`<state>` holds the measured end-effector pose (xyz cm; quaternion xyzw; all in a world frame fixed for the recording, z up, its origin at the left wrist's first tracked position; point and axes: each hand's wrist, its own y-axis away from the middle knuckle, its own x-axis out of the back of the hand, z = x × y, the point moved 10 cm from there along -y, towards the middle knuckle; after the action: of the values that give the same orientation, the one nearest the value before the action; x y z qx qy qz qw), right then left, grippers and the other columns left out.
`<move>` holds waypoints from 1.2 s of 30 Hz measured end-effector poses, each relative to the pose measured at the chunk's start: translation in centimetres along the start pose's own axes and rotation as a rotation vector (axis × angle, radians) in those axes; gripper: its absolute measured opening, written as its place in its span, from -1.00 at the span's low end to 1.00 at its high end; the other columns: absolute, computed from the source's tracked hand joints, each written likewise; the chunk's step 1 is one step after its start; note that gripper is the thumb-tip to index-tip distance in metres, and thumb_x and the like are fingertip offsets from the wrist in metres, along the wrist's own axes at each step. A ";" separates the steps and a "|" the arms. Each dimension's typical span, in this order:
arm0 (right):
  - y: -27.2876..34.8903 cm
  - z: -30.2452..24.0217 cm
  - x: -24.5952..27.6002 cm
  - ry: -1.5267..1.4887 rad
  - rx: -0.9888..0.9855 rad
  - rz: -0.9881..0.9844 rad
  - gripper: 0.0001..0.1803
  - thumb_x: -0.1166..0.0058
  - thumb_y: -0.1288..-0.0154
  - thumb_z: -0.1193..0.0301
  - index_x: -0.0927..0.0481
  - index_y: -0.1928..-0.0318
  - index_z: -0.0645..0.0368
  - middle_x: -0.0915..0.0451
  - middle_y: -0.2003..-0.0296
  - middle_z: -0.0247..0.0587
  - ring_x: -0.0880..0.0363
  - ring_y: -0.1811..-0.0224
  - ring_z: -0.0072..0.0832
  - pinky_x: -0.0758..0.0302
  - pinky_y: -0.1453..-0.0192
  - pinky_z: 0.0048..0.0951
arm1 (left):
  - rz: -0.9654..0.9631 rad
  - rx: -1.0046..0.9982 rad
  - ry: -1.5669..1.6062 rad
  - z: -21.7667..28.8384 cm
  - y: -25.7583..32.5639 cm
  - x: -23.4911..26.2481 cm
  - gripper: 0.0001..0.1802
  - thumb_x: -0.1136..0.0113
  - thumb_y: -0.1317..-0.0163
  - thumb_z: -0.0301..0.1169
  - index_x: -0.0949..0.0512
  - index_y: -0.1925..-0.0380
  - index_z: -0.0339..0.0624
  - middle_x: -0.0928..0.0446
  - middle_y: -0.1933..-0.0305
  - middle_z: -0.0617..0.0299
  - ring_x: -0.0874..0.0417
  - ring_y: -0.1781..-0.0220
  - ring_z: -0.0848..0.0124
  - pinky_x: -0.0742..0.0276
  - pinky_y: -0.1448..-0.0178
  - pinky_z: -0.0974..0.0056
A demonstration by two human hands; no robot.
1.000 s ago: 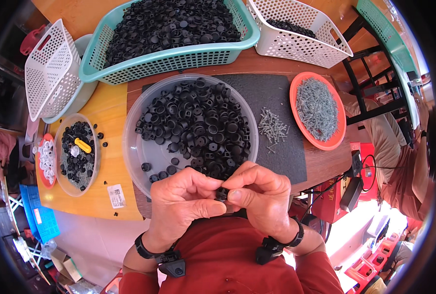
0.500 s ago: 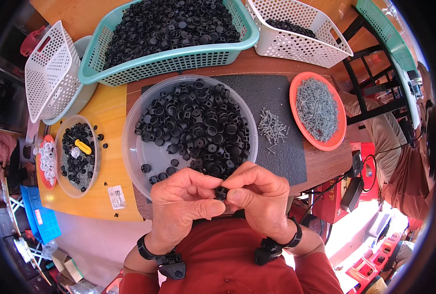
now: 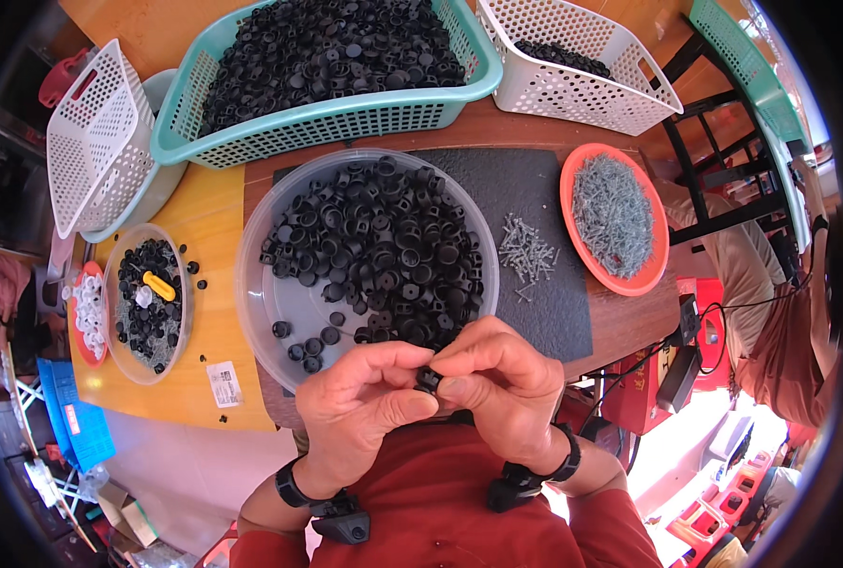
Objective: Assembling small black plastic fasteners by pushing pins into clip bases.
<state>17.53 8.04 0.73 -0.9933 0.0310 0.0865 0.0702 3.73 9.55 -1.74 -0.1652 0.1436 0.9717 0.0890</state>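
A small black plastic part [image 3: 428,380] is pinched between the fingertips of my left hand [image 3: 360,407] and my right hand [image 3: 505,386]. Both hands are closed on it, thumbs towards me, just over the near rim of a clear round tub [image 3: 251,312]. Many loose black plastic caps and fittings [image 3: 393,237] heap up inside that tub, mostly at its far and right sides. Whether a screw sits in the held part cannot be made out, since my fingers cover much of it.
An orange plate of screws [image 3: 614,222] and a small screw pile [image 3: 528,248] lie right. Behind stand a teal basket of black parts [image 3: 336,123] and a white basket [image 3: 573,99]. Leftward are a smaller tub [image 3: 187,312] with a yellow-handled tool [image 3: 159,285] and an empty white basket [image 3: 99,142].
My hands have dipped slightly towards me with the black part still between them. The left hand and wrist have shifted a little to the right.
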 end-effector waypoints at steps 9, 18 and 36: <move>-0.1 -0.9 0.0 0.051 0.060 0.017 -0.87 -0.18 -0.09 0.68 -0.58 0.31 0.30 -0.56 0.37 -0.17 -0.54 0.40 -0.54 -0.48 0.36 -0.59 | -0.139 -0.332 -0.185 1.5 0.0 -0.8 -0.61 -0.39 0.02 -0.42 -0.55 0.18 -0.34 -0.56 0.36 0.21 -0.53 0.35 0.52 -0.49 0.27 0.46; 0.0 -2.3 -0.2 0.156 0.177 0.001 -0.83 -0.19 -0.03 0.69 -0.56 0.31 0.32 -0.58 0.40 -0.12 -0.55 0.41 -0.46 -0.49 0.37 -0.54 | -0.131 -0.411 -0.132 1.8 0.2 -1.2 -0.60 -0.40 0.05 -0.38 -0.54 0.21 -0.36 -0.55 0.40 0.21 -0.47 0.42 0.53 -0.41 0.37 0.47; 0.7 -1.1 -0.1 0.034 0.067 -0.018 -0.82 -0.17 -0.04 0.73 -0.58 0.28 0.33 -0.55 0.37 -0.14 -0.53 0.42 -0.51 -0.47 0.39 -0.58 | -0.186 -0.767 -0.557 4.4 1.4 -2.7 -0.63 -0.40 0.09 -0.33 -0.56 0.29 -0.31 -0.56 0.49 0.17 -0.52 0.54 0.34 -0.39 0.51 0.37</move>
<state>17.53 7.15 1.72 -0.9919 0.0264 0.0679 0.1038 4.66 9.23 3.54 0.0680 -0.2698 0.9498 0.1433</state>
